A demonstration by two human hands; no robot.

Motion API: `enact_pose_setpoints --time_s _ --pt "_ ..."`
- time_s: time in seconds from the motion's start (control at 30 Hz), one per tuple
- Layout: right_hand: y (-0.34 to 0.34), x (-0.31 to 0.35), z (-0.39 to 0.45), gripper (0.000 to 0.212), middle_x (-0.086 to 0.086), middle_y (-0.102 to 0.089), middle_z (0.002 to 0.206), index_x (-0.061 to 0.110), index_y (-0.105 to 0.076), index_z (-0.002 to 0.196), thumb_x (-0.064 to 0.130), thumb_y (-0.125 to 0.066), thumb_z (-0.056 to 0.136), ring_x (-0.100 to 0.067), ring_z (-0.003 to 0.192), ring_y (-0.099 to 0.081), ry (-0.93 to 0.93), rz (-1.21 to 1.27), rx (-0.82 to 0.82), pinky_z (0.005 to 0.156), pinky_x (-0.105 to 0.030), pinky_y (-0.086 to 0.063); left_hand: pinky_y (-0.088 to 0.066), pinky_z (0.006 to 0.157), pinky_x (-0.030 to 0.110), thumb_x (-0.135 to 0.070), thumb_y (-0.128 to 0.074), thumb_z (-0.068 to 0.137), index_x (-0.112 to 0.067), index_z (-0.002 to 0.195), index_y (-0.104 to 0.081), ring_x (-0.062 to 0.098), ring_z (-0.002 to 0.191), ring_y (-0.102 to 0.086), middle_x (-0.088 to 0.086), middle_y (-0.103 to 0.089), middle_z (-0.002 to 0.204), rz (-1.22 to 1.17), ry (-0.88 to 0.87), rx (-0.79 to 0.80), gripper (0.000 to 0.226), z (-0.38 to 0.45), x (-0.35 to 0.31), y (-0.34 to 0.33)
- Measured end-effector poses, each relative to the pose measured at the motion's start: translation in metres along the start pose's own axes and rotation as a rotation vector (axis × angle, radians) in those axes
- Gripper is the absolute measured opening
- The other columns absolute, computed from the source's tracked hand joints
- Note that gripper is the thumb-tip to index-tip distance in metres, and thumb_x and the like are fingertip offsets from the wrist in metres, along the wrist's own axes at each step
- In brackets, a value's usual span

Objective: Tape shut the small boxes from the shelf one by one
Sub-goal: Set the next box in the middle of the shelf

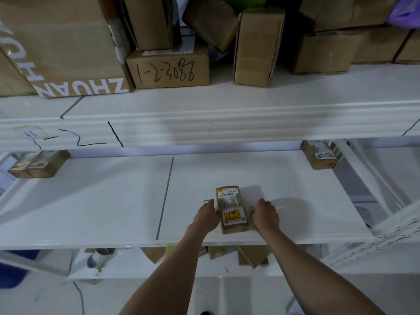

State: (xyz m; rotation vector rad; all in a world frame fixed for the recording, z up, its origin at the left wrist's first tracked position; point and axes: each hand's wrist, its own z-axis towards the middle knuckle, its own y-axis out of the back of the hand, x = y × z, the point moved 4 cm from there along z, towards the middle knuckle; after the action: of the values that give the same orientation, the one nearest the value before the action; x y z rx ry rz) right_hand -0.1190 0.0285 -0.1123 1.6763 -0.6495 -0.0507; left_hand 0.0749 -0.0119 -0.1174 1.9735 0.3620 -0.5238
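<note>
A small brown cardboard box (230, 209) lies on the white middle shelf (113, 201), near its front edge. It carries a barcode label at its far end and a red-and-yellow sticker nearer me. My left hand (205, 215) grips the box's left side with curled fingers. My right hand (264, 214) sits against the box's right side, fingers curled down beside it. No tape roll shows in view.
Two small boxes (38, 164) stand at the shelf's back left and one labelled box (319, 155) at the back right. The upper shelf (227, 123) holds several larger cartons (168, 68). More boxes lie on the lower shelf (250, 255). A metal upright (386, 233) is on the right.
</note>
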Motion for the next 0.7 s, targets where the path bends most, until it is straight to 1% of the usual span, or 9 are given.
enact_pose_setpoints --time_s 0.1,0.17,0.23,0.33,0.4,0.47,0.57,0.63,0.7 --pt "-0.005 -0.004 0.000 0.028 -0.016 -0.055 0.126 0.003 -0.056 0.125 0.016 -0.045 0.104 -0.033 0.117 -0.057 -0.026 0.001 0.060 0.096 -0.041 -0.049 -0.044 0.108 0.040 -0.023 -0.042 0.104 -0.010 0.151 -0.033 0.029 0.134 -0.049 0.012 -0.050 0.147 -0.005 0.002 0.001 0.050 -0.001 -0.005 -0.001" --pt "-0.006 -0.005 0.001 0.028 -0.017 -0.056 0.125 0.002 -0.057 0.125 0.015 -0.043 0.104 -0.033 0.116 -0.057 -0.021 0.019 0.072 0.096 -0.040 -0.049 -0.043 0.110 0.042 -0.024 -0.042 0.104 -0.010 0.154 -0.029 0.029 0.136 -0.047 0.012 -0.048 0.150 0.001 0.016 0.007 0.053 -0.003 -0.005 -0.001" --pt "-0.007 -0.006 0.001 0.026 -0.017 -0.057 0.124 0.002 -0.057 0.123 0.014 -0.048 0.102 -0.033 0.113 -0.059 -0.029 0.062 0.078 0.093 -0.039 -0.050 -0.041 0.112 0.045 -0.026 -0.042 0.104 -0.011 0.156 -0.027 0.030 0.138 -0.045 0.012 -0.046 0.151 0.026 0.035 -0.001 0.056 -0.006 -0.002 0.001" --pt "-0.005 -0.010 0.004 0.023 -0.020 -0.061 0.119 0.000 -0.060 0.117 0.013 -0.058 0.098 -0.034 0.107 -0.062 -0.076 0.155 0.077 0.088 -0.039 -0.053 -0.041 0.108 0.052 -0.031 -0.043 0.103 -0.019 0.153 -0.032 0.030 0.134 -0.046 0.010 -0.050 0.146 0.145 0.072 -0.073 0.053 -0.017 0.010 0.011" --pt "0.002 -0.010 0.006 0.024 -0.021 -0.064 0.116 -0.001 -0.062 0.115 0.013 -0.062 0.096 -0.035 0.105 -0.063 -0.115 0.221 0.017 0.086 -0.039 -0.053 -0.034 0.112 0.054 -0.032 -0.042 0.103 -0.020 0.152 -0.033 0.029 0.138 -0.041 0.008 -0.046 0.149 0.261 0.092 -0.149 0.052 -0.027 0.023 0.022" --pt "0.015 -0.005 0.007 0.026 -0.023 -0.065 0.115 -0.003 -0.060 0.116 0.014 -0.063 0.096 -0.038 0.107 -0.063 -0.140 0.288 -0.091 0.084 -0.040 -0.052 -0.031 0.114 0.053 -0.031 -0.042 0.102 -0.020 0.150 -0.036 0.028 0.139 -0.038 0.007 -0.044 0.149 0.310 0.126 -0.213 0.049 -0.037 0.038 0.031" --pt "0.032 0.017 0.007 0.023 -0.023 -0.067 0.110 -0.002 -0.058 0.113 0.015 -0.060 0.097 -0.040 0.104 -0.064 -0.120 0.372 -0.218 0.078 -0.041 -0.052 -0.038 0.106 0.049 -0.027 -0.043 0.100 -0.020 0.140 -0.045 0.029 0.128 -0.045 0.009 -0.049 0.138 0.226 0.237 -0.259 0.041 -0.055 0.064 0.043" --pt "0.039 0.039 0.005 0.021 -0.023 -0.069 0.106 -0.001 -0.057 0.110 0.014 -0.060 0.096 -0.040 0.102 -0.065 -0.070 0.399 -0.241 0.074 -0.040 -0.052 -0.041 0.100 0.047 -0.025 -0.044 0.099 -0.018 0.133 -0.048 0.030 0.122 -0.049 0.010 -0.051 0.132 0.145 0.303 -0.273 0.036 -0.069 0.082 0.047" --pt "0.041 0.063 0.001 0.020 -0.021 -0.069 0.105 0.001 -0.057 0.110 0.015 -0.061 0.096 -0.039 0.100 -0.065 -0.006 0.405 -0.240 0.073 -0.040 -0.053 -0.043 0.098 0.046 -0.023 -0.045 0.097 -0.015 0.130 -0.049 0.033 0.120 -0.050 0.012 -0.051 0.129 0.095 0.353 -0.270 0.034 -0.081 0.100 0.050"
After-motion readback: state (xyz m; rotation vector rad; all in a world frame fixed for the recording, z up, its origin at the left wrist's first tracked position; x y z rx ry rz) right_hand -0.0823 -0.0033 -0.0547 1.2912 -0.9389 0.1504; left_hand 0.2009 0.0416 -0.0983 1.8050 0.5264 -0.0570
